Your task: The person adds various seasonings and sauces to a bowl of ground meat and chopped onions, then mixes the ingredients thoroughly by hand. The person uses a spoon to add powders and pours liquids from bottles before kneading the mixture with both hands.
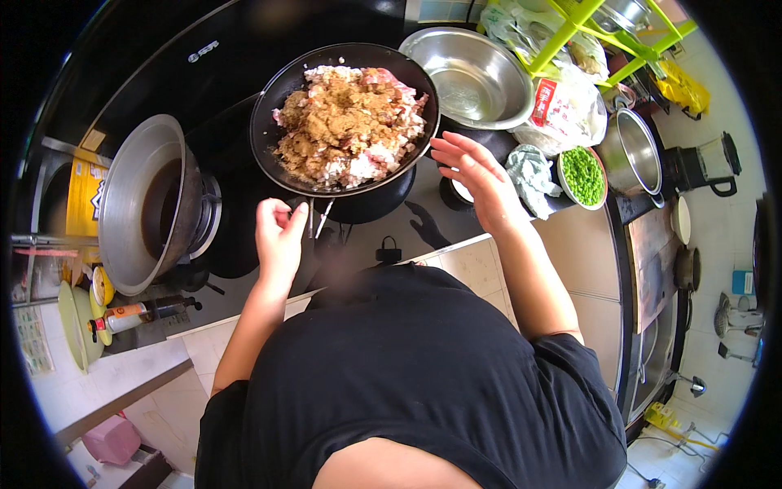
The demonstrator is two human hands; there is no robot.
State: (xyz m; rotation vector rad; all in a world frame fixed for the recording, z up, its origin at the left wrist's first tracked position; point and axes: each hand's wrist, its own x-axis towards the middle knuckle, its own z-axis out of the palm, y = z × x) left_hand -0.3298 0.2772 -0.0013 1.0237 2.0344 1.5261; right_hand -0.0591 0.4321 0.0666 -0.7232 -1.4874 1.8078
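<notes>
A black frying pan [259,137] sits on the dark stovetop, heaped with pink minced meat [371,167] under a brown, crumbly topping [342,110]. My left hand [279,236] is at the pan's near-left edge, fingers loosely curled, thumb close to a thin metal strut [310,218] below the rim. Nothing shows in its fingers. Just off the pan's right rim is my right hand [479,175], empty, with its fingers stretched out. Beyond it lie a crumpled pale-green cloth or bag [531,181] and a bowl of chopped green herbs [583,175].
A large metal wok [122,204] with dark liquid stands left. A steel basin [489,69] touches the pan's far-right side. Further right are a white plastic bag [574,106], a steel pot [635,151], a green rack [570,37] and a cutting board [654,265]. Bottles [138,315] lie lower left.
</notes>
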